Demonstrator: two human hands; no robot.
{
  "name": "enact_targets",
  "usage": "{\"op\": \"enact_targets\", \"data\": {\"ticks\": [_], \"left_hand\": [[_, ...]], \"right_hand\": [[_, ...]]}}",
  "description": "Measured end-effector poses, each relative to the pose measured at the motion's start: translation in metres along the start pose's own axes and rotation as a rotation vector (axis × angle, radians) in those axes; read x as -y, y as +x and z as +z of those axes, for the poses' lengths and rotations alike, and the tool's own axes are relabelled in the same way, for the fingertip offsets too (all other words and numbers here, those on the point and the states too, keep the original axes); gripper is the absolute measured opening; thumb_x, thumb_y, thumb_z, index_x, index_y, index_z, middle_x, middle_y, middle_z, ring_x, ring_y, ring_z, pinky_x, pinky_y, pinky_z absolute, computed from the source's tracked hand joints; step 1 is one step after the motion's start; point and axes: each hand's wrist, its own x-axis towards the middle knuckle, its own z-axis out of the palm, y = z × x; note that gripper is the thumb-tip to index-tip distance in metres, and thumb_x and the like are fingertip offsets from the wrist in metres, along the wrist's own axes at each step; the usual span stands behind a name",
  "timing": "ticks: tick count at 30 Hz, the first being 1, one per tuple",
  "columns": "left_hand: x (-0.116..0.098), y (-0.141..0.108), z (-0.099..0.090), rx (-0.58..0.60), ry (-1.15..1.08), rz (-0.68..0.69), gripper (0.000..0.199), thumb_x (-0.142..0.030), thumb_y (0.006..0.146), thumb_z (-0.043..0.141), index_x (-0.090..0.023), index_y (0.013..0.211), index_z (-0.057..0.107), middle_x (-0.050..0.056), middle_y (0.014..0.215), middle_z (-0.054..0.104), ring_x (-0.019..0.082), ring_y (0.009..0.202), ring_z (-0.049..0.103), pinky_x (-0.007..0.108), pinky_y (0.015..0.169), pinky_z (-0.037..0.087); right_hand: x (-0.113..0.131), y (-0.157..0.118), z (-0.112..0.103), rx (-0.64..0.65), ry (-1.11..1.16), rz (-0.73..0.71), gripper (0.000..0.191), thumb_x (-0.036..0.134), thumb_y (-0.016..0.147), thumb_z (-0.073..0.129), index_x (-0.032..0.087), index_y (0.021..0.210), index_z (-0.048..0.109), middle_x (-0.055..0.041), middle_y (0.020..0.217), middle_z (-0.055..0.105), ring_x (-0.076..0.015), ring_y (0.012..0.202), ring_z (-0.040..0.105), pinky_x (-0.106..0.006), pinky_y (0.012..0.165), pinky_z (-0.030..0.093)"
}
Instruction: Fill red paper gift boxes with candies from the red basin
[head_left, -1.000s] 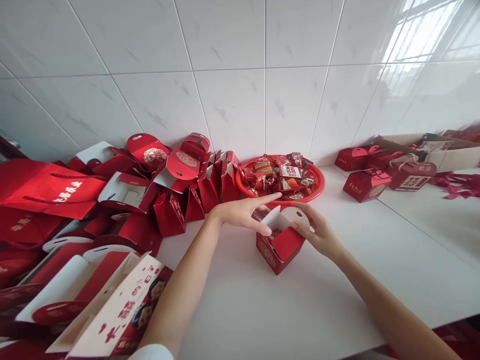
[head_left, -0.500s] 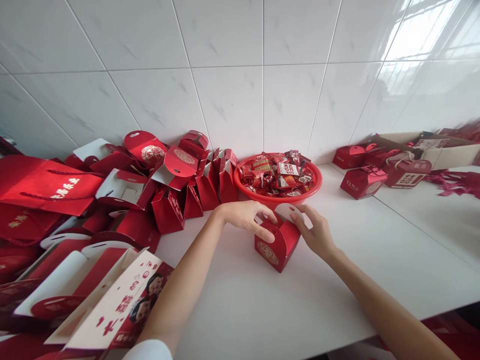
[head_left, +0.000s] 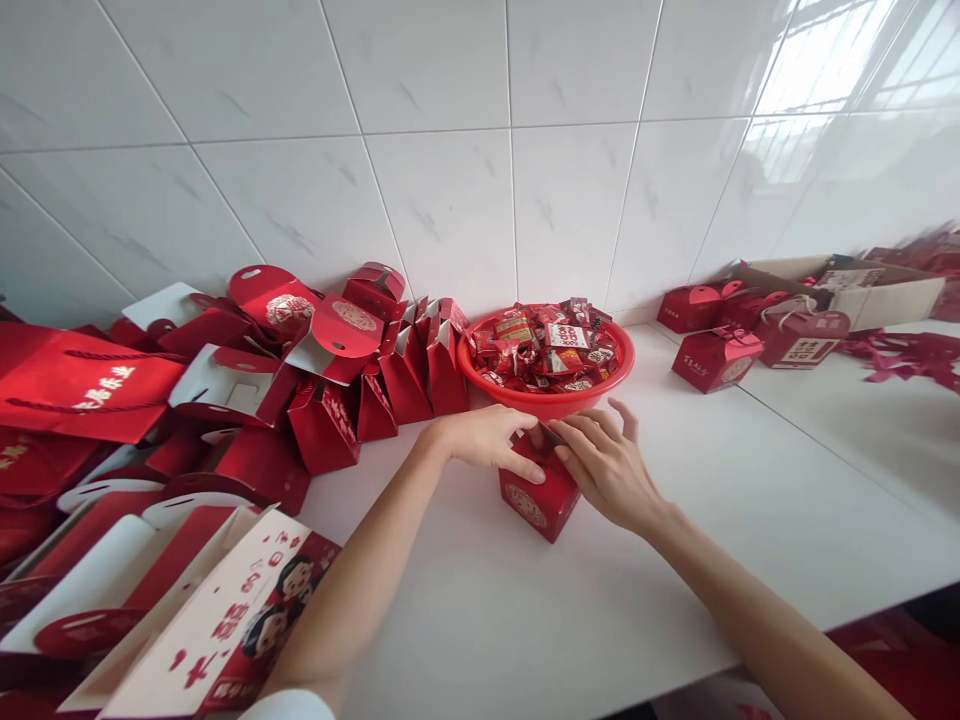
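Two bare forearms reach in from the bottom. The left forearm (head_left: 375,565), slender, with a white fabric cuff (head_left: 291,706) at its lower end, enters near seven o'clock and slants toward one o'clock. The left hand (head_left: 491,440) bends at the wrist toward three o'clock, thumb apart from curled fingers. The right forearm (head_left: 750,605) enters near four o'clock; the right hand (head_left: 611,470) points toward ten, palm down, one finger raised.

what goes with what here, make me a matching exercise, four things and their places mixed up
1. small box
2. wrapped sweets
3. open carton
4. bag with rope handles

A. in the red basin
B. at the far left
C. between left hand and right hand
D. at the right, near the wall

Pairs: 1-C, 2-A, 3-D, 4-B
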Motion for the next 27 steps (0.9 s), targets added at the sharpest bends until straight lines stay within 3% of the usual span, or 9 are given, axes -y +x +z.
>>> {"op": "enact_targets", "data": {"ticks": [5, 8, 12, 17, 20, 23, 27], "left_hand": [[-0.003, -0.003, 0.001, -0.056, 0.054, -0.149, 0.060, -0.060, 0.064, 0.076, -0.019, 0.104, 0.058, 0.009, 0.117, 0.064, 0.026, 0.104, 0.060, 0.030, 0.075, 0.046], [-0.002, -0.003, 0.002, -0.082, 0.078, -0.169, 0.068, -0.062, 0.063, 0.076, -0.020, 0.114, 0.056, 0.009, 0.118, 0.063, 0.027, 0.104, 0.061, 0.031, 0.076, 0.046], [-0.001, -0.004, 0.004, -0.073, 0.062, -0.061, 0.077, -0.058, 0.071, 0.073, -0.024, 0.136, 0.049, 0.009, 0.133, 0.059, 0.028, 0.115, 0.058, 0.032, 0.086, 0.045], [-0.003, -0.003, 0.004, -0.044, 0.016, 0.167, 0.058, -0.045, 0.081, 0.070, -0.027, 0.134, 0.056, 0.005, 0.137, 0.059, 0.026, 0.120, 0.055, 0.030, 0.094, 0.042], [-0.004, -0.003, 0.004, -0.048, 0.030, 0.094, 0.057, -0.048, 0.079, 0.070, -0.025, 0.130, 0.058, 0.005, 0.129, 0.063, 0.024, 0.111, 0.059, 0.029, 0.085, 0.044], [-0.008, -0.005, 0.004, -0.044, 0.085, -0.032, 0.060, -0.057, 0.076, 0.069, -0.024, 0.125, 0.057, 0.005, 0.121, 0.065, 0.024, 0.101, 0.061, 0.028, 0.075, 0.044], [-0.016, -0.008, 0.005, -0.057, 0.160, -0.231, 0.078, -0.072, 0.069, 0.066, -0.021, 0.127, 0.051, 0.011, 0.125, 0.060, 0.028, 0.103, 0.060, 0.030, 0.070, 0.045]], "right_hand": [[0.001, 0.000, -0.005, -0.029, 0.053, -0.015, 0.021, 0.024, 0.099, 0.049, 0.024, 0.108, 0.067, -0.0049, 0.100, 0.074, -0.0201, 0.092, 0.064, -0.049, 0.110, 0.027], [0.005, 0.001, -0.007, 0.018, 0.068, -0.058, 0.019, 0.025, 0.099, 0.050, 0.024, 0.097, 0.069, -0.0034, 0.097, 0.073, -0.0194, 0.090, 0.064, -0.049, 0.111, 0.026], [0.011, 0.002, -0.009, 0.095, 0.077, -0.093, 0.024, 0.025, 0.101, 0.046, 0.023, 0.090, 0.068, -0.0039, 0.097, 0.072, -0.0188, 0.092, 0.063, -0.050, 0.113, 0.024], [0.013, 0.002, -0.012, 0.164, 0.077, -0.081, 0.025, 0.029, 0.102, 0.044, 0.021, 0.092, 0.066, -0.0075, 0.104, 0.071, -0.0212, 0.097, 0.062, -0.052, 0.113, 0.022], [0.012, 0.002, -0.014, 0.204, 0.131, -0.063, 0.026, 0.039, 0.101, 0.046, 0.021, 0.102, 0.066, -0.0098, 0.111, 0.070, -0.0242, 0.103, 0.062, -0.055, 0.114, 0.020], [0.011, 0.002, -0.016, 0.254, 0.193, -0.042, 0.039, 0.053, 0.094, 0.054, 0.022, 0.115, 0.063, -0.0136, 0.124, 0.065, -0.0287, 0.114, 0.059, -0.058, 0.115, 0.019], [0.009, 0.001, -0.018, 0.315, 0.216, -0.015, 0.036, 0.045, 0.092, 0.057, 0.022, 0.120, 0.060, -0.0150, 0.133, 0.061, -0.0291, 0.121, 0.056, -0.056, 0.114, 0.022]]}}
